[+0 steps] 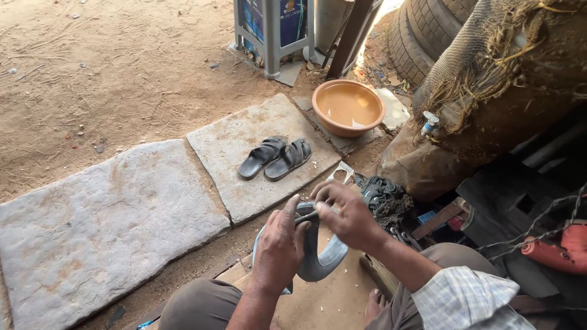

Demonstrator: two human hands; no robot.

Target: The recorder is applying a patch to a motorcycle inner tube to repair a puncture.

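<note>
Bending between left hand (pixel 278 244) and right hand (pixel 348 214), seemingly a rubber strip (pixel 321 260).

Two hands, left (pixel 278 244) and right (pixel 345 214), both on one curved grey rubber strip (pixel 321 260). Beyond the hands: two dark sandals (pixel 275 157), two stone slabs (pixel 104 214), one orange bowl (pixel 348 107) of water. Far right of the right hand: one red tool (pixel 562 250); stacked tyres (pixel 428 30) further off, count unclear.

We hold a bent rubber strip (pixel 318 260) between our hands, left hand (pixel 278 247) beside right hand (pixel 345 217). Ahead, a pair of sandals (pixel 276 158) lies on a stone slab (pixel 244 183). A water-filled basin (pixel 348 107) sits behind it to the right, tyres (pixel 428 30) beyond.
</note>
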